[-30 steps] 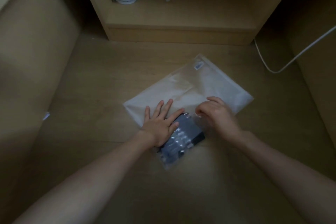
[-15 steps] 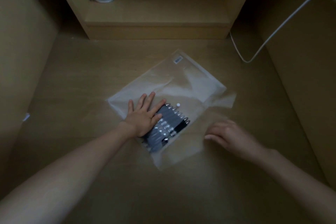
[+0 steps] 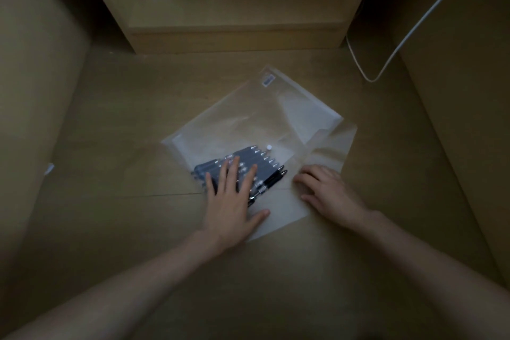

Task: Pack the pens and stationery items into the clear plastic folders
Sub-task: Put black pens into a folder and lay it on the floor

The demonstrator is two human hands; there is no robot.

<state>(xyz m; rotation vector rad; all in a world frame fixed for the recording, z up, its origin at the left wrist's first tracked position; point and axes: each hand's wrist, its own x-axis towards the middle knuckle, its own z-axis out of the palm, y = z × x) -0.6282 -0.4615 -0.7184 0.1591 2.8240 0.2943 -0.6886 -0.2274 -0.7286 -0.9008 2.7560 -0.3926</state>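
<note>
We see the pens (image 3: 256, 165) under our flat left hand (image 3: 231, 201); our right hand (image 3: 328, 193), fingers loosely bent, rests on the folder (image 3: 248, 119) just right of them

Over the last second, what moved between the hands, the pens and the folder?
The left hand slid from the pens' left side to lie flat across the pens. The right hand let go near the pen tips, drew back, then returned to rest on the folder's opened flap, which now lies spread to the right. The folder and pens kept their place on the floor.
</note>
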